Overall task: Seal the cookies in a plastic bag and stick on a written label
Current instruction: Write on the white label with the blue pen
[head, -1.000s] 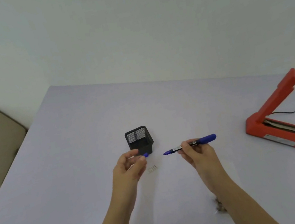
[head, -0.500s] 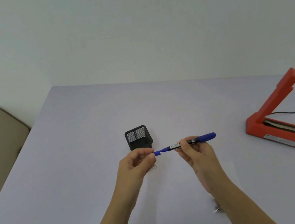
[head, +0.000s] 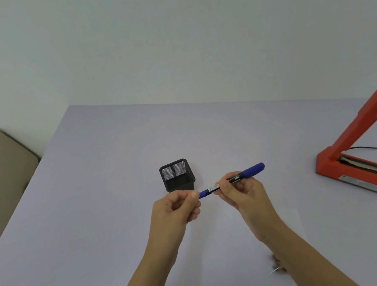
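Cap now pushed on; marker (head: 231, 180) level, seemingly left-pointing, both hands gripping.

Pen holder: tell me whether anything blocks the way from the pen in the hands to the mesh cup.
Nothing visible does. The pen is held above the table by both hands, the left hand on its capped end, the right hand on the barrel. The black mesh holder stands just behind, open-topped, with bare table between.
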A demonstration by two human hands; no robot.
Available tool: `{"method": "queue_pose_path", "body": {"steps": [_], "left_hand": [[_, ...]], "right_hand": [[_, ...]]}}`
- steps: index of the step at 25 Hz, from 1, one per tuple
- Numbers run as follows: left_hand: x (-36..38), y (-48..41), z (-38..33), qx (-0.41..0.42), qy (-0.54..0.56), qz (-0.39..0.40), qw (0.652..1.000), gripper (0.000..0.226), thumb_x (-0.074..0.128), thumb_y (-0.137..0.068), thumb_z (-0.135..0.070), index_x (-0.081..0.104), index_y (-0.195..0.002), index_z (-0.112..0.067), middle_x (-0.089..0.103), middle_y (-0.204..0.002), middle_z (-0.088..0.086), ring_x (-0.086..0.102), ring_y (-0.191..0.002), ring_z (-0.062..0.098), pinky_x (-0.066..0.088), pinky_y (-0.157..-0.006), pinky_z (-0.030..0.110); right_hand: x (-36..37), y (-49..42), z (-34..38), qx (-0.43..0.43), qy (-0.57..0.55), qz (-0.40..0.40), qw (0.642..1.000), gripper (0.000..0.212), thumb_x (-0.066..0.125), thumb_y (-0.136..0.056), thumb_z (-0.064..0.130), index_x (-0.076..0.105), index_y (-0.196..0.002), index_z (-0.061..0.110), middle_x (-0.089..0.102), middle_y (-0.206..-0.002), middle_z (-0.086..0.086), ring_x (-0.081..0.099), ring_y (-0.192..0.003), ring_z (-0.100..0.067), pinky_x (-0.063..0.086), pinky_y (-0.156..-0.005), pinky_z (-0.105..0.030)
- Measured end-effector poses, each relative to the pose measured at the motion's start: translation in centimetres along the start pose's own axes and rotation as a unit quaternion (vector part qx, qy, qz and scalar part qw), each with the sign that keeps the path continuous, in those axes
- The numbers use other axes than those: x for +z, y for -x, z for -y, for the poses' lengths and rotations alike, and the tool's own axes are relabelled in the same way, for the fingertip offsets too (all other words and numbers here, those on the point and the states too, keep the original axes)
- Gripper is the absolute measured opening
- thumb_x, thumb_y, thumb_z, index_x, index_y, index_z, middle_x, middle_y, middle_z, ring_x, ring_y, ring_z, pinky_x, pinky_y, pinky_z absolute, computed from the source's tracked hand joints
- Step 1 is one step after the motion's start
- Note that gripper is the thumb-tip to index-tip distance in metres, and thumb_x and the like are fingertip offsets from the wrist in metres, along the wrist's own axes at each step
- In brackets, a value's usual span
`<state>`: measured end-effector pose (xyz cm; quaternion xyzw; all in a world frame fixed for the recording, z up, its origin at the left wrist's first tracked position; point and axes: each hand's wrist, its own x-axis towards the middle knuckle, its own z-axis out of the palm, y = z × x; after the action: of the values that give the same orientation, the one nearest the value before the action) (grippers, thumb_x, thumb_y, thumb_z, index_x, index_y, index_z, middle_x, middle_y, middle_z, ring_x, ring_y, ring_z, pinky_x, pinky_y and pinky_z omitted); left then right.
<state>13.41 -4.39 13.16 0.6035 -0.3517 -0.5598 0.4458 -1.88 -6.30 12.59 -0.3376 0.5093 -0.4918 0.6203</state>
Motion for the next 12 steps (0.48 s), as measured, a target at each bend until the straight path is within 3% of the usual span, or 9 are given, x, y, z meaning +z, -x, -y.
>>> {"method": "queue_pose_path", "body": {"steps": [3,5,7,9,12], "left_hand": [[-0.5,-1.4,0.0,0.003,0.011,-0.024,1.000,0.010,0.061,-0.088,-0.014,0.071,-0.087,-0.013,0.069,-0.071,0.002,0.063,-0.067,0.008,0.054,-0.069,0.018],[-0.8,-2.9,0.1,0.008,0.030,-0.037,0.999,0.009,0.061,-0.088,-0.012,0.071,-0.087,-0.013,0.068,-0.074,0.004,0.063,-0.072,0.013,0.053,-0.075,0.023],[-1.2,-4.6,0.2,0.023,0.011,-0.046,0.999,0.012,0.060,-0.089,-0.014,0.071,-0.089,-0.018,0.069,-0.081,0.003,0.064,-0.078,0.016,0.052,-0.079,0.026],[-1.7,-6.7,0.9,0.044,-0.111,-0.077,0.990,0.019,0.055,-0.092,-0.021,0.067,-0.107,-0.023,0.070,-0.102,-0.001,0.063,-0.091,0.015,0.050,-0.084,0.026],[-2.6,-9.6,2.4,0.029,-0.288,-0.115,0.950,0.037,0.046,-0.095,-0.017,0.050,-0.132,-0.012,0.059,-0.127,0.007,0.057,-0.111,0.024,0.046,-0.093,0.032]], "right_hand": [[0.2,-2.0,0.9,0.022,0.067,0.046,0.996,0.011,0.056,-0.091,0.018,0.056,-0.101,0.017,0.067,-0.094,0.000,0.067,-0.084,-0.011,0.053,-0.077,-0.021],[0.5,-4.2,1.4,0.012,0.028,0.019,0.999,0.014,0.051,-0.094,0.022,0.050,-0.108,0.020,0.064,-0.097,0.002,0.066,-0.081,-0.005,0.052,-0.076,-0.020],[1.0,-6.6,1.4,-0.035,0.028,-0.015,0.999,0.008,0.050,-0.095,0.019,0.047,-0.102,0.021,0.065,-0.091,0.000,0.067,-0.076,-0.004,0.053,-0.072,-0.018],[1.6,-8.7,0.8,-0.090,0.147,-0.023,0.985,0.013,0.052,-0.094,0.019,0.044,-0.103,0.023,0.066,-0.089,-0.001,0.068,-0.077,-0.009,0.054,-0.072,-0.018],[3.5,-11.3,-1.1,-0.132,0.360,0.036,0.923,0.020,0.053,-0.093,0.020,0.044,-0.110,0.022,0.064,-0.085,-0.003,0.067,-0.078,-0.017,0.049,-0.064,-0.018]]}}
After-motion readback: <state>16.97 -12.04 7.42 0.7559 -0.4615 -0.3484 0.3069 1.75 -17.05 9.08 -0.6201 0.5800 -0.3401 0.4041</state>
